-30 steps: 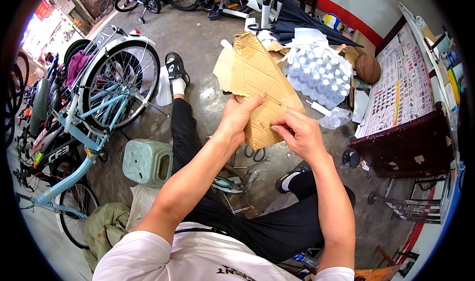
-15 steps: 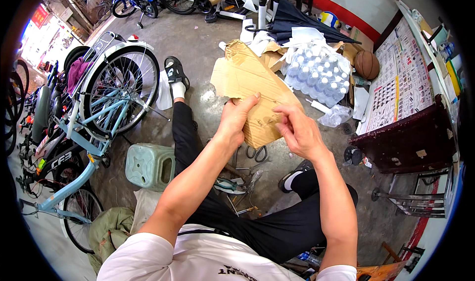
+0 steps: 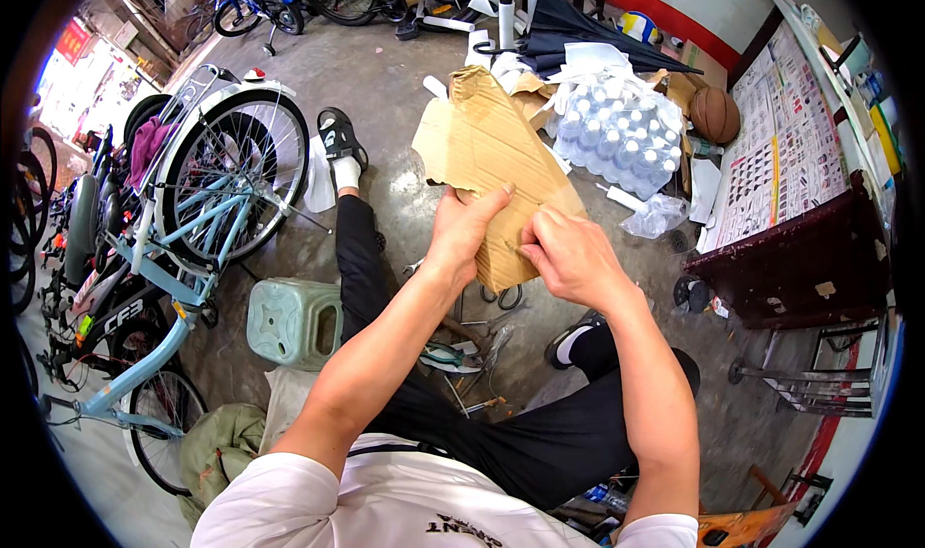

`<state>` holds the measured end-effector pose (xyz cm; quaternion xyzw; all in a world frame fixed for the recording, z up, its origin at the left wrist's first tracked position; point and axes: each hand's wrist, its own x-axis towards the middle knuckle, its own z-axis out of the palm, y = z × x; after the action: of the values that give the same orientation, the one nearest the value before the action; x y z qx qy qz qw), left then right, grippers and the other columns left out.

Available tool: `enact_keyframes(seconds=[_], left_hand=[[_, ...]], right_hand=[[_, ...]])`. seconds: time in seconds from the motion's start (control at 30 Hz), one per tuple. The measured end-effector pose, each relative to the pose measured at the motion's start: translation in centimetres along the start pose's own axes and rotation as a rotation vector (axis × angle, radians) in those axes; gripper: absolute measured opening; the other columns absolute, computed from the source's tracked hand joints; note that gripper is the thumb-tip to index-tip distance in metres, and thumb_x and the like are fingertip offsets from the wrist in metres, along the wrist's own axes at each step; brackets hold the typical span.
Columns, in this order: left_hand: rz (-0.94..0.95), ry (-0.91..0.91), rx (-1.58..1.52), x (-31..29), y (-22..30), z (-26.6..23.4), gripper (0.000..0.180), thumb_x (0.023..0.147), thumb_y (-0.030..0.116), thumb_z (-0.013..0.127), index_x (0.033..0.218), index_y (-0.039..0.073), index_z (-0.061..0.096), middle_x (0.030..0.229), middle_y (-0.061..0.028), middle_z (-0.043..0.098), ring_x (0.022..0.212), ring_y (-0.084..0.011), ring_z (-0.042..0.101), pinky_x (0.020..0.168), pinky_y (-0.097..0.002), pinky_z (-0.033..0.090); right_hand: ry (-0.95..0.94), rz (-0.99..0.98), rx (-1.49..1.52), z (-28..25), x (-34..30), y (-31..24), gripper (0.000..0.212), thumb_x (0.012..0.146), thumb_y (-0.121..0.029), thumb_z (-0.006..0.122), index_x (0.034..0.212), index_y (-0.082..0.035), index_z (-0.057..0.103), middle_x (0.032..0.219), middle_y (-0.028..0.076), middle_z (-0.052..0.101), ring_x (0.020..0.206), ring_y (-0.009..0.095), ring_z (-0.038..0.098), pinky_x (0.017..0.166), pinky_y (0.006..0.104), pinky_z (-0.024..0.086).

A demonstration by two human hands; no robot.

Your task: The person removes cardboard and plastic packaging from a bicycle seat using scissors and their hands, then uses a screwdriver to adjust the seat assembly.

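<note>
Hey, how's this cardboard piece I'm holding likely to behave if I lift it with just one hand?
The cardboard piece is probably light for its size, being just sheet material. It may bend along the creases that cross it, and its ragged left edge might tear further if tugged.

The single head view, a wide fisheye, looks steeply down and forward from the wearer's head, above the white short-sleeved shirt [image 3: 385,500] at its lower edge. The bare left hand [image 3: 462,230] and bare right hand [image 3: 570,251] are near, mid-view; the grey concrete floor [image 3: 400,85] recedes toward the top.
</note>
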<state>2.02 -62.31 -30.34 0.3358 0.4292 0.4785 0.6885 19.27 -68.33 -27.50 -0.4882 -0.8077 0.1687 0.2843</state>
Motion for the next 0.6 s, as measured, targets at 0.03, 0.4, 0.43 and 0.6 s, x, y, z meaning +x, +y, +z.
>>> enact_keyframes(seconds=[0.03, 0.4, 0.43, 0.6], left_hand=[[-0.016, 0.024, 0.004, 0.1, 0.0, 0.1, 0.059, 0.087, 0.015, 0.078, 0.135, -0.003, 0.05, 0.125, -0.0143, 0.064, 0.111, -0.024, 0.065, 0.094, -0.038, 0.054], [-0.083, 0.004, -0.182, 0.4, 0.8, -0.9, 0.057, 0.09, 0.017, 0.075, 0.136, -0.005, 0.049, 0.126, -0.0156, 0.064, 0.112, -0.0256, 0.066, 0.094, -0.0388, 0.055], [-0.07, -0.003, -0.179, 0.2, 0.8, -0.8, 0.058, 0.09, 0.017, 0.075, 0.136, -0.005, 0.048, 0.127, -0.0157, 0.064, 0.112, -0.0258, 0.066, 0.094, -0.0388, 0.055], [-0.027, -0.007, -0.17, 0.6, 0.4, -0.7, 0.057, 0.091, 0.018, 0.075, 0.137, -0.004, 0.049, 0.127, -0.0158, 0.064, 0.113, -0.0261, 0.066, 0.095, -0.0398, 0.056]], right_hand=[[0.002, 0.003, 0.001, -0.1, 0.0, 0.0, 0.017, 0.086, -0.009, 0.07, 0.09, -0.005, 0.054, 0.087, 0.011, 0.061, 0.081, 0.036, 0.062, 0.07, 0.0449, 0.049], [0.1, 0.174, 0.211, -2.5, -1.3, -0.1, 0.041, 0.087, -0.014, 0.074, 0.125, -0.013, 0.059, 0.086, 0.006, 0.062, 0.076, 0.027, 0.062, 0.074, 0.0403, 0.047], [0.105, 0.148, 0.189, -2.6, -1.3, -0.1, 0.047, 0.086, -0.015, 0.075, 0.13, -0.017, 0.06, 0.084, 0.004, 0.062, 0.075, 0.021, 0.062, 0.075, 0.0381, 0.047], [0.086, 0.023, 0.034, -2.0, -0.6, 0.4, 0.024, 0.083, -0.014, 0.077, 0.105, -0.015, 0.069, 0.084, 0.002, 0.063, 0.075, 0.021, 0.063, 0.073, 0.037, 0.045]])
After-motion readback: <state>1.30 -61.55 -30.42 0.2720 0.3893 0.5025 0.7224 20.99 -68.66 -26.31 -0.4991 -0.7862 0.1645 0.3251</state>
